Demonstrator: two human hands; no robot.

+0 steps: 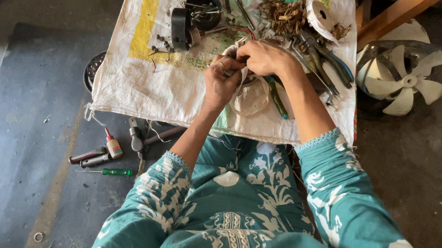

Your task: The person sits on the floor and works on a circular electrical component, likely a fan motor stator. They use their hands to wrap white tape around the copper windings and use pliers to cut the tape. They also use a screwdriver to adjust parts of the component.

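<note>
My left hand (220,79) and my right hand (264,57) meet over a white woven sack (126,83) spread on a low table. Both hands pinch a pale ring-shaped part wrapped with whitish tape (250,95); its loose loop hangs below my fingers. What lies between the fingertips is too small to make out. My arms wear teal sleeves with a white pattern.
On the sack lie black round motor parts (191,18), a tangle of copper wire (286,15), a white tape roll (322,16), pliers and cutters (322,61). A white fan blade (403,78) rests at right. Screwdrivers (110,171) and a small glue bottle (113,145) lie on the floor.
</note>
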